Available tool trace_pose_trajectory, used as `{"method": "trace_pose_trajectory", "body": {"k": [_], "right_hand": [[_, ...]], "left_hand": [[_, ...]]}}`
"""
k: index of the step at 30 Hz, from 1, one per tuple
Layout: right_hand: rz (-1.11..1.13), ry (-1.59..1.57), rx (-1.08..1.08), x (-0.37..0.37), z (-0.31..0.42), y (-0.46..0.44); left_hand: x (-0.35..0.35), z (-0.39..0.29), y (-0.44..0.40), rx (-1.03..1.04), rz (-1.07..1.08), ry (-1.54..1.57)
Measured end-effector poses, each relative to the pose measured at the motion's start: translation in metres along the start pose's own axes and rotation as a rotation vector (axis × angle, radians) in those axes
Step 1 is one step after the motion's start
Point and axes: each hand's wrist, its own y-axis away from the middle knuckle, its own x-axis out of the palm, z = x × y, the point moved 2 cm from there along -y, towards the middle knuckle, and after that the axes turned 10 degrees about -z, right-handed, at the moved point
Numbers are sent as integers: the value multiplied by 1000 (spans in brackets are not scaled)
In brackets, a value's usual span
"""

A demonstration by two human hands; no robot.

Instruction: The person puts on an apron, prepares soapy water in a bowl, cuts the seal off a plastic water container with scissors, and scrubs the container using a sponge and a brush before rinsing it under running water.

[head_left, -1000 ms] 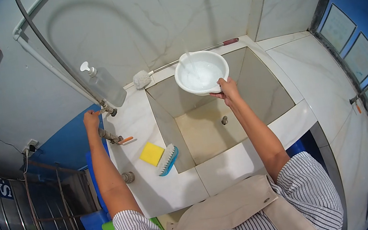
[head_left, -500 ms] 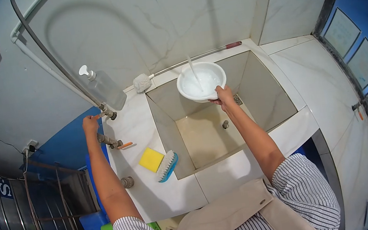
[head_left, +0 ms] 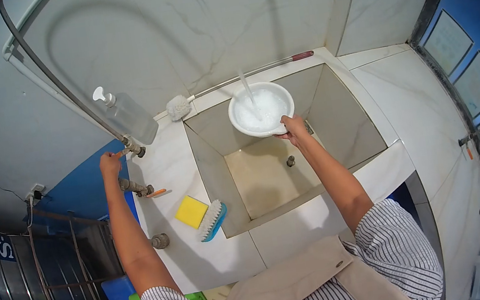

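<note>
My right hand (head_left: pixel 294 129) grips the near rim of a white bowl (head_left: pixel 234 114), thumb on top and fingers underneath. The bowl is held over the back part of the sink (head_left: pixel 257 184). A stream of water (head_left: pixel 248 90) falls into it, and the water inside looks white and bubbly. My left hand (head_left: pixel 110 164) is closed on the orange handle of the upper valve (head_left: pixel 134 147) at the left wall. Just below it, a second valve (head_left: pixel 137 188) with an orange handle is untouched.
A yellow sponge (head_left: pixel 191 212) and a blue scrub brush (head_left: pixel 213 220) lie on the counter left of the sink. A pump bottle (head_left: pixel 132 117) stands at the back left. A long-handled brush (head_left: pixel 243 82) lies along the sink's back edge.
The bowl and my right hand have come slightly lower, and more white froth shows in the bowl. The view has shifted a little. My left hand stays on the valve handle.
</note>
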Motion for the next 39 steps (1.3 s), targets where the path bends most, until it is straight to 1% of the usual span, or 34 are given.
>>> {"method": "trace_pose_trajectory", "body": {"k": [7, 9, 10, 12, 13, 14, 15, 16, 17, 18, 20, 21, 23, 24, 26, 28, 29, 31, 32, 33, 35, 36, 38, 39], "right_hand": [[80, 15, -52, 1, 14, 2], [61, 6, -48, 3, 23, 7], [43, -4, -46, 4, 28, 9], [77, 2, -44, 4, 35, 10], [112, 11, -39, 5, 38, 11], [116, 12, -36, 7, 40, 15], [115, 9, -40, 7, 43, 19], [115, 8, -46, 7, 46, 23], [120, 13, -46, 7, 49, 27], [121, -4, -50, 7, 51, 32], [119, -19, -60, 4, 52, 34], [122, 18, -78, 2, 52, 33], [122, 56, -100, -3, 55, 30], [129, 83, -88, -6, 56, 30], [135, 111, -76, -13, 63, 27], [247, 562, -31, -19, 82, 20], [248, 563, -32, -19, 91, 21], [257, 675, -21, -18, 104, 25], [378, 464, 163, -17, 100, 25], [383, 463, 162, -16, 94, 26], [464, 49, 279, -14, 82, 27], [472, 54, 279, -13, 75, 18], [396, -177, 315, -7, 63, 10], [411, -173, 319, -4, 63, 13]], "left_hand": [[1, 2, 2, 76, -37, -85], [-8, -20, 20, 274, -235, -437], [-8, -35, 31, 276, -237, -438], [-6, -93, 75, 486, -401, -411], [21, -97, 87, 618, -432, -192], [61, -96, 93, 655, -239, 130], [75, -133, 132, 414, 88, 310], [96, -151, 160, 37, 481, 535], [110, -174, 193, -173, 635, 682], [130, -189, 217, -345, 711, 761], [155, -220, 248, -682, 796, 926], [168, -220, 253, -681, 800, 931], [182, -224, 262, -499, 843, 1212], [187, -226, 265, -500, 846, 1215], [191, -228, 267, -505, 748, 1215], [186, -232, 272, -527, 739, 1231], [185, -232, 273, -548, 728, 1242], [183, -233, 276, -543, 747, 1254], [182, -232, 276, -537, 768, 1262], [181, -231, 272, -535, 763, 1262], [180, -231, 261, -497, 752, 1163], [177, -233, 259, -498, 741, 1167], [168, -232, 253, -414, 774, 1019], [161, -231, 245, -415, 758, 1019]]}}
